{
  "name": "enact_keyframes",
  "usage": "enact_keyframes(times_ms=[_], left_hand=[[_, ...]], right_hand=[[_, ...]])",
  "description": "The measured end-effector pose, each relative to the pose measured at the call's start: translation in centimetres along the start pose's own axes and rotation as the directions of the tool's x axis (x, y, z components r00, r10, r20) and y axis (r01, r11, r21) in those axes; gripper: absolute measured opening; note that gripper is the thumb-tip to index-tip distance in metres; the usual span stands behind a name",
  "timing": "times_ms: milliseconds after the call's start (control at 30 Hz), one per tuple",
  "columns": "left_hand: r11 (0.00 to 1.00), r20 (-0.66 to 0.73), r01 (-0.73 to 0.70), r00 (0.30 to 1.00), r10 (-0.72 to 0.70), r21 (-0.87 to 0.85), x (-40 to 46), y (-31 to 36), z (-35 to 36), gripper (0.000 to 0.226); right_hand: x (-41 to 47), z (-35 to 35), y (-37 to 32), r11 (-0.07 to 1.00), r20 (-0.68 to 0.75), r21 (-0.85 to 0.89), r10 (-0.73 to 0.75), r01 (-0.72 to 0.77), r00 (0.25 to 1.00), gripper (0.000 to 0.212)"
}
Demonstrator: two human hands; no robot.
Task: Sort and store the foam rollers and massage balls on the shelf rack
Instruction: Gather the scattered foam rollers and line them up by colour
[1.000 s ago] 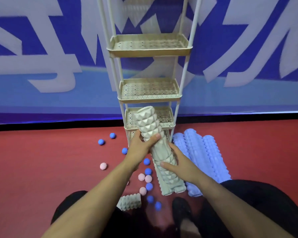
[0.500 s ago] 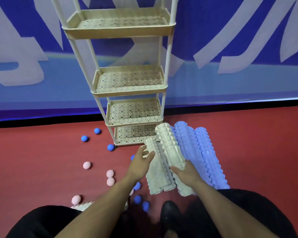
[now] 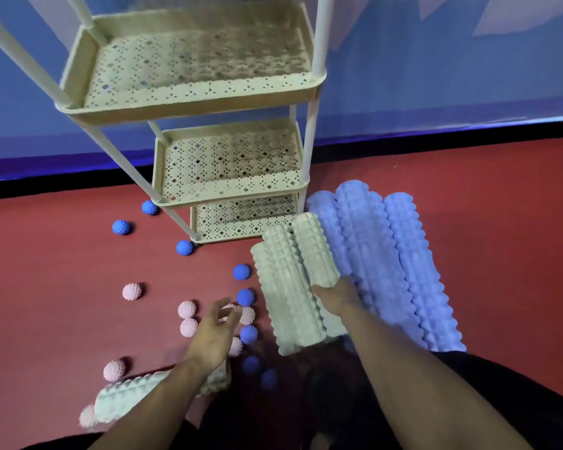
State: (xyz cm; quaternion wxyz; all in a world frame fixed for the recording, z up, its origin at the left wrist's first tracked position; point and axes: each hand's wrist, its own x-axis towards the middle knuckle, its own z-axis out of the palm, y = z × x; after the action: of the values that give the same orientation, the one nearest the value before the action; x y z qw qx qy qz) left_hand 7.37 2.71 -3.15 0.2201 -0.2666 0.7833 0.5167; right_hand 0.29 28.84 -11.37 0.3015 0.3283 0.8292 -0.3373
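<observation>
Two white foam rollers lie side by side on the red floor in front of the cream shelf rack (image 3: 189, 102). My right hand (image 3: 337, 295) grips the near part of the right white roller (image 3: 316, 254), fingers curled over it. The left white roller (image 3: 286, 293) lies free beside it. My left hand (image 3: 215, 332) hovers with loosely spread fingers over the spiky balls and holds nothing. A third white roller (image 3: 127, 394) lies at the lower left, partly under my left forearm. Three blue rollers (image 3: 387, 254) lie to the right.
Blue balls (image 3: 121, 227) and pink balls (image 3: 132, 291) are scattered on the floor left of the rollers. The rack's perforated tiers (image 3: 231, 164) hold nothing. A blue banner wall stands behind the rack. My dark-clad legs fill the bottom edge.
The white roller I held up with both hands now lies on the floor beside another white one. My left hand has let go and moved left over the balls.
</observation>
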Motion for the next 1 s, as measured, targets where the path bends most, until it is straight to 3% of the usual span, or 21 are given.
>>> enact_keyframes(times_ms=[167, 267, 333, 433, 567, 700, 833, 1000], left_hand=[[0.999, 0.023, 0.036, 0.999, -0.035, -0.027, 1.2, -1.3, -0.1, 0.034], [0.999, 0.028, 0.023, 0.999, -0.025, 0.041, 1.9, -1.8, -0.2, 0.042], [0.993, 0.049, 0.003, 0.999, -0.008, 0.114, 2.4, -2.2, -0.5, 0.046], [0.959, 0.106, -0.033, 0.994, 0.003, 0.282, 2.9, -4.1, -1.5, 0.054], [0.793, 0.144, -0.016, 0.986, -0.09, 0.609, 3.4, -8.8, -4.3, 0.063], [0.614, 0.208, -0.038, 0.956, -0.207, 0.788, 3.7, -13.2, -6.3, 0.082], [0.554, 0.286, -0.136, 0.939, -0.193, 0.821, 4.7, -16.0, -6.3, 0.08], [0.406, 0.339, -0.235, 0.918, -0.206, 0.883, 6.0, -17.3, -5.2, 0.079]], right_hand=[[1.6, 0.3, 0.9, 0.996, 0.045, -0.088, 0.025, -0.021, 0.999, 0.078], [-0.5, -0.5, 0.2, 0.978, -0.04, -0.208, -0.023, 0.014, 0.999, 0.067], [-3.1, -0.3, -1.0, 0.974, -0.096, -0.192, -0.14, 0.119, 0.986, 0.063], [-7.3, 1.4, -3.0, 0.929, 0.034, -0.177, -0.323, 0.324, 0.946, 0.061], [-11.8, 4.7, -5.0, 0.764, 0.227, -0.275, -0.538, 0.584, 0.812, 0.056], [-13.5, 7.3, -4.7, 0.603, 0.386, -0.338, -0.611, 0.723, 0.691, 0.057], [-13.4, 8.5, -4.1, 0.592, 0.428, -0.348, -0.59, 0.727, 0.685, 0.059], [-12.5, 9.6, -3.7, 0.564, 0.465, -0.377, -0.571, 0.735, 0.677, 0.061]])
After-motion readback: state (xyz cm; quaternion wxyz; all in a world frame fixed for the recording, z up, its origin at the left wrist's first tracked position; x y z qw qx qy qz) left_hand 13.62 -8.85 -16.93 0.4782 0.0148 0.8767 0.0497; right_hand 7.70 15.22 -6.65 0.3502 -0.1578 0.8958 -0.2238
